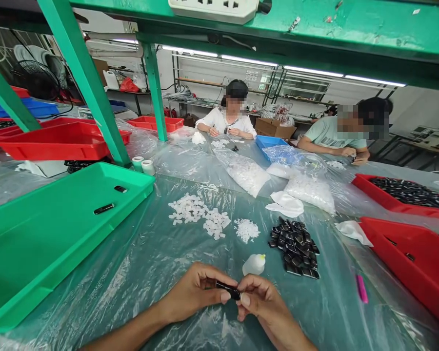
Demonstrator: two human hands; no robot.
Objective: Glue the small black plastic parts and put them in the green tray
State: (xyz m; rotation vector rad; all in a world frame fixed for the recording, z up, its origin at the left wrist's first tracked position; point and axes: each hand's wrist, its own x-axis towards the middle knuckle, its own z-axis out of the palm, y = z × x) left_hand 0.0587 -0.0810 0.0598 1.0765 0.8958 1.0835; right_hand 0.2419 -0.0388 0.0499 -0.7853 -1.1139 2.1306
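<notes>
My left hand and right hand, both pinching one black casing
White squeeze bottle just past them on the desk.

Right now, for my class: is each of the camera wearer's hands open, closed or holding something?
Left hand: closed, holding a black piece.
Right hand: closed, pinching the same piece's end.

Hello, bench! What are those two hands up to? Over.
Left hand gripping black piece. Right hand pinching its right end. White bottle close beyond, nothing visibly blocking the hands.
</notes>
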